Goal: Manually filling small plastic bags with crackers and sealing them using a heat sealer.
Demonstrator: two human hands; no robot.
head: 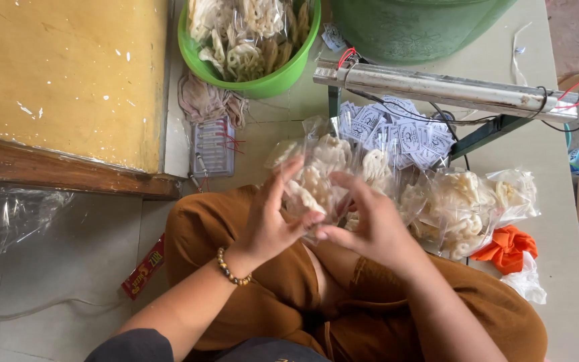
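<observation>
Holding a clear cracker bag (316, 184), both hands (323, 224) hover below white paper labels (397, 134).

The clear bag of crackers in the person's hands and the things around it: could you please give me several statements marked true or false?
1. Both hands, the left hand and the right hand, hold one clear bag of crackers. True.
2. The green basin is empty. False: it holds crackers in clear bags.
3. A bead bracelet sits on the left wrist. True.
4. The orange cloth lies in the basin. False: it lies on the floor at the right.
5. Small paper labels lie under the metal bar. True.
</observation>
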